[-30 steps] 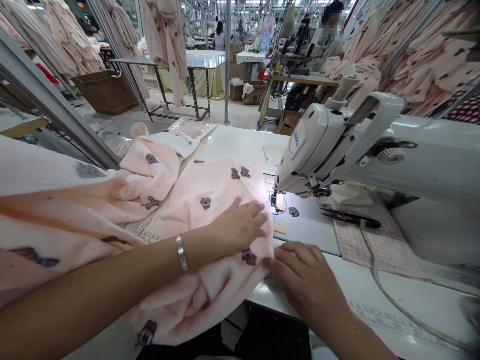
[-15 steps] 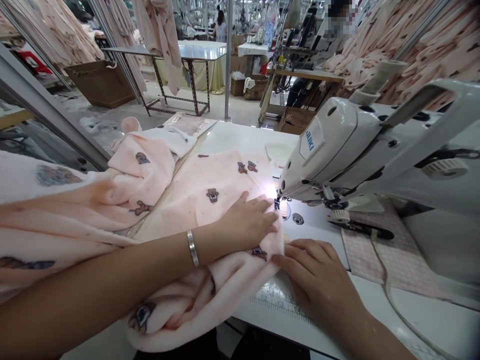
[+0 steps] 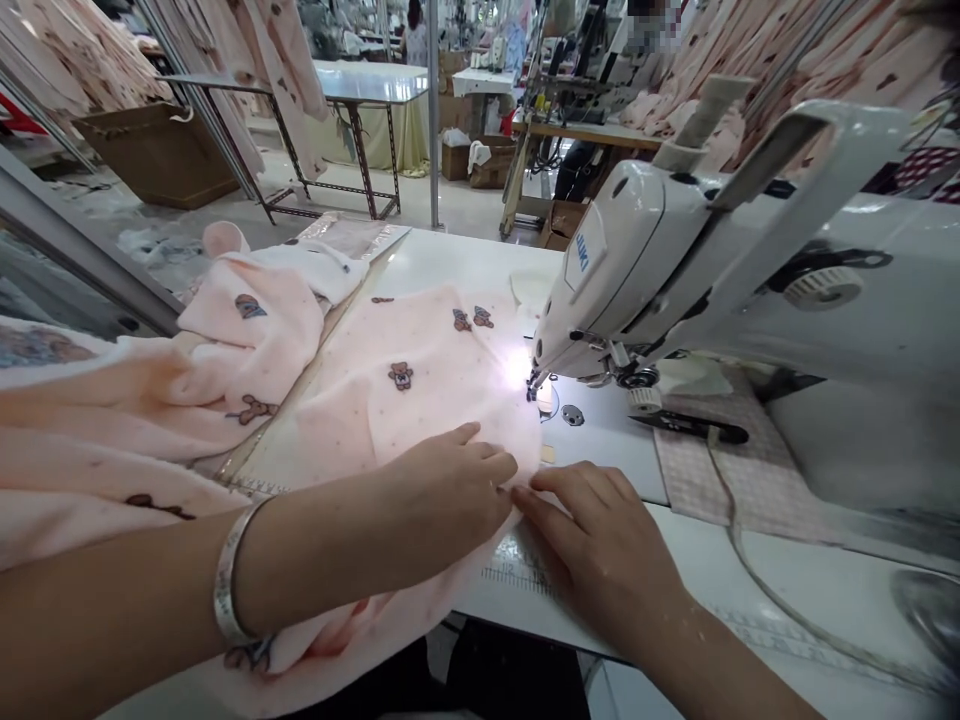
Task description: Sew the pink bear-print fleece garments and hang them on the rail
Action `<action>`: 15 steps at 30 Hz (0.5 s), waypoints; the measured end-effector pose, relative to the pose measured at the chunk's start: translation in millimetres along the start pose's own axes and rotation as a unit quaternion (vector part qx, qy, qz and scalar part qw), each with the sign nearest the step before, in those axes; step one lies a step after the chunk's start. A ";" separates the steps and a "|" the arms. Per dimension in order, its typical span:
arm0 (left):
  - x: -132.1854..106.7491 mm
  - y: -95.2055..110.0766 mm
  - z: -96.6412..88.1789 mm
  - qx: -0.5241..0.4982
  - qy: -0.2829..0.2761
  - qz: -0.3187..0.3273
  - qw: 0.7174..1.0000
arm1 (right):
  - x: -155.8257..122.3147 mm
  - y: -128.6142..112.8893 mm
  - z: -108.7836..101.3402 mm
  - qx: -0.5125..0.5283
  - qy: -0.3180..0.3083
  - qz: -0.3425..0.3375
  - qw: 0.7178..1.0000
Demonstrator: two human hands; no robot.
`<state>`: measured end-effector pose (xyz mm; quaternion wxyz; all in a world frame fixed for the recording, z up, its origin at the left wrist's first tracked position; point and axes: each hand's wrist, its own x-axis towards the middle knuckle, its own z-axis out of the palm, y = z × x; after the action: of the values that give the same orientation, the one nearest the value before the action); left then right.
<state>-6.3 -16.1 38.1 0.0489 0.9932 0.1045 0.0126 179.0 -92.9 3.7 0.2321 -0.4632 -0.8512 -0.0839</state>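
Observation:
A pink fleece fabric [image 3: 420, 380] printed with small bears lies on the white sewing table [image 3: 465, 270], its right edge under the lit needle of a white sewing machine [image 3: 675, 250]. My left hand [image 3: 442, 490], with a silver bangle on the wrist, rests on the fabric's near edge with fingers curled and pinching it. My right hand [image 3: 600, 550] lies beside it on the table, its fingers meeting the left hand's at the fabric's edge.
More pink fabric [image 3: 150, 400] is piled at the left. Black snips [image 3: 690, 428] lie on a checked cloth [image 3: 720, 480] under the machine's arm. A cord runs along the table's right side. Another person sits at a far workstation, among hanging pink garments.
My left hand has pulled back toward me along the fabric, from near the needle to the near edge. My right hand has shifted slightly left to meet it. The view has tilted.

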 end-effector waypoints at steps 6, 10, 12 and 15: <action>13.1 -3.7 4.9 -0.009 0.040 -0.037 0.998 | -7.6 -4.5 -2.5 0.016 -0.002 -0.010 1.000; 12.5 -7.8 -0.5 -0.052 0.078 -0.056 0.994 | -6.5 1.7 -9.1 0.039 0.022 -0.014 0.999; 10.3 -11.2 -5.0 -0.053 0.095 -0.061 0.992 | -4.6 2.8 -9.9 0.052 0.028 -0.011 0.998; 8.5 -15.6 -4.0 -0.024 0.102 -0.036 0.994 | -4.2 0.3 -6.6 0.047 0.009 -0.005 0.999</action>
<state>-1.4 1.2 40.6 0.0621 0.9809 0.1440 0.1148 183.2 -98.2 7.5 0.2607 -0.4465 -0.8546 -0.0487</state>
